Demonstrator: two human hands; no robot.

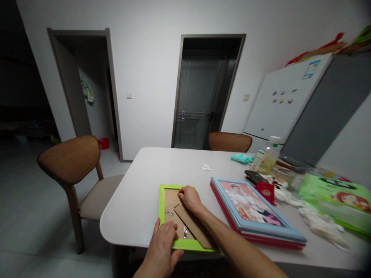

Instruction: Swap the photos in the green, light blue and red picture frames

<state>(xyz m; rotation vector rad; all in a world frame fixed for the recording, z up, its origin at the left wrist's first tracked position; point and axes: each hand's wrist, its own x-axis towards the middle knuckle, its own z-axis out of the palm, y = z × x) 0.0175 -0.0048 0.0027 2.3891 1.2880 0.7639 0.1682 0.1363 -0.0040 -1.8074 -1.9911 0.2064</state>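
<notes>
A lime-green picture frame (161, 202) lies face down near the table's front edge, its brown backing board (171, 197) showing. Metal clips (185, 232) are on the backing, and a brown easel stand (193, 227) slants across it, partly under my right forearm. My left hand (164, 241) grips the frame's near left corner, thumb at the near edge and fingers over the backing. At the far right part of the backing, my right hand (189, 197) is closed with its fingertips pressed together; anything between them is hidden.
Stacked picture frames (257, 208), light blue on top and red beneath, stand to the right. Beyond them are a red booklet (266, 192), a black item (255, 177), a bottle (265, 156) and a green tissue pack (333, 197). Chairs (71, 158) flank the white table (130, 200).
</notes>
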